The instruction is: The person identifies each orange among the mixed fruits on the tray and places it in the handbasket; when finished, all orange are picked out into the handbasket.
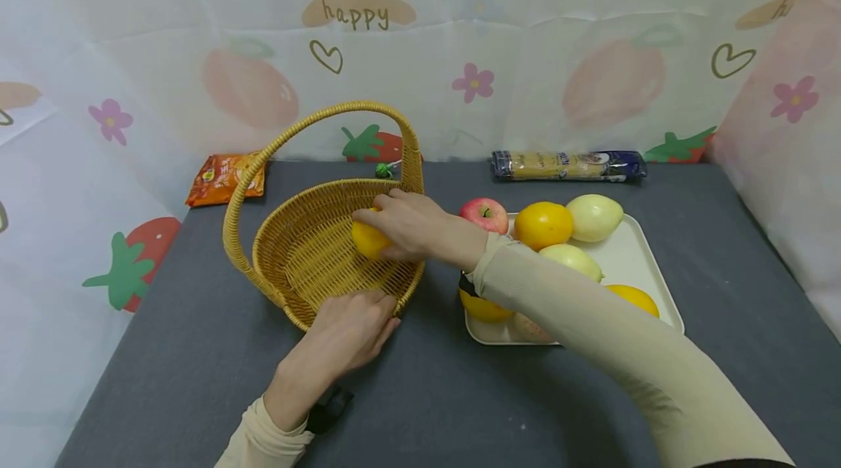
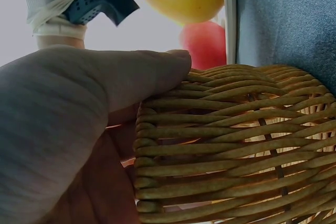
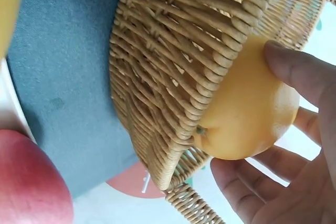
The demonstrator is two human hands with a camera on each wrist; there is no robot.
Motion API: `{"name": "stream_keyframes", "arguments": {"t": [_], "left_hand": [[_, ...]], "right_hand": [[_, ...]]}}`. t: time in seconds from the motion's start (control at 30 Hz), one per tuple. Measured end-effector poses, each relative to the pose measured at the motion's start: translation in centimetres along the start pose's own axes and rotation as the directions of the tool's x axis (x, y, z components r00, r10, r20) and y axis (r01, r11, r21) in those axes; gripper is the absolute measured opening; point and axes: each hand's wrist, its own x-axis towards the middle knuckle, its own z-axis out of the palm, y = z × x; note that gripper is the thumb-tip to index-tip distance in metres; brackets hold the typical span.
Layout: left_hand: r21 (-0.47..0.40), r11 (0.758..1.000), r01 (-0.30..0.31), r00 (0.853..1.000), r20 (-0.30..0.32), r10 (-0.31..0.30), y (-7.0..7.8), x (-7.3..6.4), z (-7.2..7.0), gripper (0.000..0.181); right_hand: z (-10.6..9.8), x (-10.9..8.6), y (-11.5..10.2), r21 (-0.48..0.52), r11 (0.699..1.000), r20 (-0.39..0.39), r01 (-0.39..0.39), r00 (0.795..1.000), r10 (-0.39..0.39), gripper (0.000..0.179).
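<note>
A wicker basket (image 1: pixel 315 256) with a tall arched handle stands left of centre on the dark grey table. My left hand (image 1: pixel 344 329) grips its near rim; in the left wrist view the thumb lies over the woven edge and the fingers go behind it. Inside the basket's right side, my right hand (image 1: pixel 417 227) holds an orange (image 1: pixel 368 240). The right wrist view shows this orange (image 3: pixel 252 103) between thumb and fingers, just past the basket's rim. Right of the basket, a white tray (image 1: pixel 644 263) bears several fruits, partly hidden by my right sleeve.
On the tray are a red apple (image 1: pixel 484 214), an orange (image 1: pixel 544 225) and a pale green-yellow fruit (image 1: pixel 594 217), among others. Along the back lie an orange snack bag (image 1: pixel 220 182), a green-wrapped lollipop (image 1: pixel 384 170) and a long packet of pasta (image 1: pixel 568 166). A printed cloth (image 1: pixel 420 81) hangs behind.
</note>
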Motion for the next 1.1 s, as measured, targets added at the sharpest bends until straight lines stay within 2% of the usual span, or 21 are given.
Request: {"name": "stream_keyframes", "arguments": {"t": [0.37,0.7,0.97,1.1], "left_hand": [[0.001,1.000,-0.002,1.000,-0.005,0.002,-0.1,-0.1,0.1,0.024],[-0.001,1.000,0.001,1.000,-0.008,-0.001,-0.1,-0.1,0.1,0.024],[-0.002,1.000,0.007,1.000,0.004,-0.007,0.0,-0.1,0.0,0.023],[0.001,1.000,0.007,1.000,0.003,-0.007,0.0,-0.1,0.0,0.022]], "right_hand": [[-0.2,1.5,0.0,-0.008,1.000,0.133,-0.022,0.991,0.023,0.065],[-0.1,2.2,0.3,0.009,0.999,0.248,-0.043,0.968,0.039,0.063],[0.1,2.5,0.4,0.042,0.997,0.301,-0.063,0.952,0.048,0.063],[0.2,2.6,0.4,0.041,0.997,0.299,-0.066,0.953,0.051,0.064]]}}
